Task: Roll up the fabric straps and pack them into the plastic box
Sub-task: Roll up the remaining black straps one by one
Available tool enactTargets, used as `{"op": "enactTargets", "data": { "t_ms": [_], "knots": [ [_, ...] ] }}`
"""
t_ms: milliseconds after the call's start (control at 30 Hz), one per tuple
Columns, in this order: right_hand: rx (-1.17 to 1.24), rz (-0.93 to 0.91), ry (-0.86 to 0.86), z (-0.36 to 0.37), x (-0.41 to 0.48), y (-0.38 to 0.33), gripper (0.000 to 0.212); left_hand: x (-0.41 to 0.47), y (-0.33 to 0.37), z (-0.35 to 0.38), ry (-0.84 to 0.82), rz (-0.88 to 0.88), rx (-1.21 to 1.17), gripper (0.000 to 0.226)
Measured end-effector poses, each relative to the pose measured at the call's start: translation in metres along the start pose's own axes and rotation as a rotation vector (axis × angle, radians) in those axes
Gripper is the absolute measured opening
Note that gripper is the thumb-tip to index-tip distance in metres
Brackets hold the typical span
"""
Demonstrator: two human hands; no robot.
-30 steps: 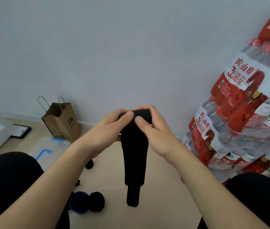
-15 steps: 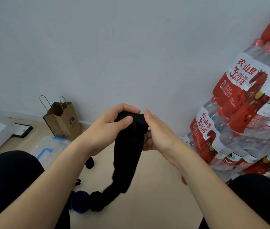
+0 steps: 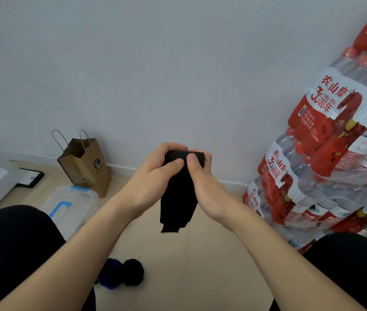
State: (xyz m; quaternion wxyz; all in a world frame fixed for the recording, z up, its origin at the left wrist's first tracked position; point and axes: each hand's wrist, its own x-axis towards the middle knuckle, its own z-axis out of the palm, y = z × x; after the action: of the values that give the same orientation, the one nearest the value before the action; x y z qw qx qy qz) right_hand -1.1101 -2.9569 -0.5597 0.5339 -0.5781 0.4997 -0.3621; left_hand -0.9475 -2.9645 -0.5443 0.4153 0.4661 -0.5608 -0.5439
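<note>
The left hand [image 3: 153, 176] and the right hand [image 3: 202, 182] each pinched the rolled top of the limp black fabric strap [image 3: 178, 196] in mid-air, well apart from the clear blue-handled plastic box [image 3: 81, 198] on the floor [image 3: 200, 265]; a slackened thumb would likely have let the coil unwind

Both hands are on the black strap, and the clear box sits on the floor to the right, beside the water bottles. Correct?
Not quite. The head view shows the box on the person's left, by the paper bag; the water bottles stand on the right. The left hand and right hand do both grip the strap.
</note>
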Motion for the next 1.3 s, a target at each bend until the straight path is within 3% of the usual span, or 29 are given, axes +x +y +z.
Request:
{"op": "enactTargets", "data": {
  "t_ms": [200, 333, 400, 500, 567, 667, 767, 933, 1033, 1167, 1300],
  "knots": [
    [0.103, -0.086, 0.036, -0.001, 0.003, 0.001, 0.019, -0.003, 0.004, 0.001, 0.030, 0.020, 0.058, 0.042],
    [0.101, -0.189, 0.065, -0.007, 0.005, -0.006, 0.022, 0.000, 0.007, -0.002, 0.089, 0.004, -0.078, 0.054],
    [0.055, -0.216, 0.059, -0.010, 0.004, -0.008, 0.027, 0.002, 0.006, -0.006, 0.031, -0.048, -0.154, 0.051],
    [-0.034, -0.226, 0.073, -0.008, 0.001, -0.004, 0.034, 0.003, 0.009, -0.016, -0.064, -0.063, -0.015, 0.047],
    [-0.006, -0.211, 0.073, -0.002, 0.000, -0.002, 0.034, 0.005, 0.010, -0.023, -0.039, -0.045, 0.054, 0.036],
    [0.220, -0.067, 0.105, 0.007, 0.002, -0.005, 0.037, 0.004, 0.009, -0.024, -0.019, 0.018, 0.127, 0.024],
    [0.112, 0.015, 0.131, 0.004, 0.005, -0.006, 0.045, 0.002, 0.003, -0.018, -0.036, 0.081, 0.151, 0.025],
    [-0.011, -0.160, 0.169, -0.002, 0.006, -0.001, 0.020, 0.002, 0.004, -0.011, -0.025, -0.005, -0.068, 0.041],
    [-0.034, -0.244, 0.161, -0.002, 0.007, 0.000, 0.022, 0.001, 0.008, -0.011, -0.064, 0.015, 0.034, 0.021],
    [0.203, -0.115, 0.188, 0.003, 0.005, -0.006, 0.023, 0.000, 0.002, -0.015, -0.077, 0.050, 0.107, 0.021],
    [0.162, 0.016, 0.201, 0.001, 0.006, -0.011, 0.030, 0.002, 0.000, -0.014, -0.092, 0.055, 0.043, 0.035]
  ]
}}
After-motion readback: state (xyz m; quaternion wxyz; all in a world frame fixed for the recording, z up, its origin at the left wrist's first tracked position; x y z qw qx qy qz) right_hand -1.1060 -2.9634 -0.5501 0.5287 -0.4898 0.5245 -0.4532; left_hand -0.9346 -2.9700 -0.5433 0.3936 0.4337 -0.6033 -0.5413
